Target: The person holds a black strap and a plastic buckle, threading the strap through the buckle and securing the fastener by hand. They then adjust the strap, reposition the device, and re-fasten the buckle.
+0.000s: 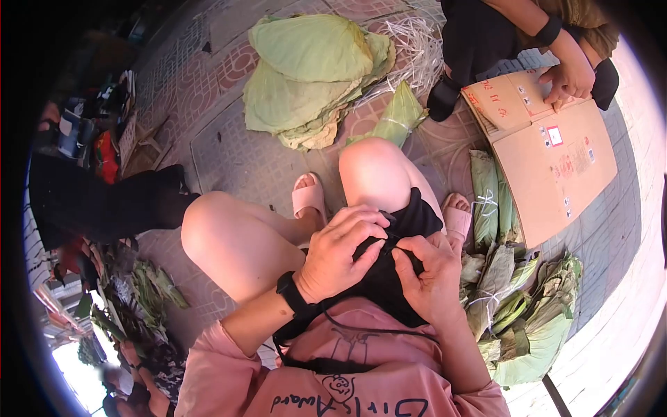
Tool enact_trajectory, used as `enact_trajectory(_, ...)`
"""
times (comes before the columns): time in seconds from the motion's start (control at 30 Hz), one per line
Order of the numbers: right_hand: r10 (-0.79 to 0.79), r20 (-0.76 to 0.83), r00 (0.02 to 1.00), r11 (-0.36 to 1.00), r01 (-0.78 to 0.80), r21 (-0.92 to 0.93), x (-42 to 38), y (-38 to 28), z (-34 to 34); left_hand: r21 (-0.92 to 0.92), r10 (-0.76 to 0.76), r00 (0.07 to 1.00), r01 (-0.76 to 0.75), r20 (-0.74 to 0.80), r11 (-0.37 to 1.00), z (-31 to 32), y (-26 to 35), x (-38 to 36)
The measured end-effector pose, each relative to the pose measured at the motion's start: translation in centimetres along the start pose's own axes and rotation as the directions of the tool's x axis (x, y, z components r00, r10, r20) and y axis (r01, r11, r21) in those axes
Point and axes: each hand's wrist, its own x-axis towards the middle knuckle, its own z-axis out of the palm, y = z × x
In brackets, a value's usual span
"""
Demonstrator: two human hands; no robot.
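My left hand (345, 248), with a black watch (294, 295) on the wrist, is closed over my lap, its thumb and fingers pinched together. Facing it, my right hand (432, 276) is closed too, thumb against forefinger. Between the fingertips is a small dark piece (390, 240) that blends with the black shorts (379, 286) behind it; I cannot tell what it is. A thin black cord (379, 332) crosses the pink shirt (333, 354) below the hands.
Large green leaves (306, 76) lie stacked ahead, beside white plastic strips (410, 52) and a folded leaf bundle (399, 118). At the right are tied leaf bundles (486, 201), a leaf heap (538, 333) and a flattened cardboard box (563, 170), touched by another person's hand (573, 80).
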Motion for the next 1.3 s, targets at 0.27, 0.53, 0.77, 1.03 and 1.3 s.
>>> enact_trajectory(0.27, -0.116, -0.123, 0.986, 0.991, 0.106, -0.08, 0.1, -0.7, 1.4, -0.271, -0.096, 0.991, 0.118, 0.092, 0.955, -1.4, -1.1, -0.2)
enact_trajectory(0.53, 0.345, -0.014, 0.939, 0.821, -0.294, 0.489, -0.9, 1.2, 3.4, -0.265, -0.156, 0.986, 0.168, 0.065, 0.949, -0.8, -1.1, -0.4)
enact_trajectory(0.77, -0.092, -0.078, 0.993, 0.99, 0.082, -0.112, -0.4, -0.7, 1.8, -0.213, -0.189, 0.982, 0.186, 0.01, 0.959, 0.0, -1.2, -0.8)
enact_trajectory(1.03, -0.192, -0.089, 0.977, 0.934, 0.154, -0.323, -0.2, -1.6, 2.8, -0.289, -0.203, 0.979, 0.189, -0.019, 0.939, 0.2, -0.7, -1.6)
enact_trajectory(1.3, 0.162, 0.009, 0.987, 0.979, -0.162, 0.126, -1.8, 0.4, 3.4, -0.202, -0.168, 0.983, 0.15, -0.074, 0.968, 0.6, -0.2, -3.0)
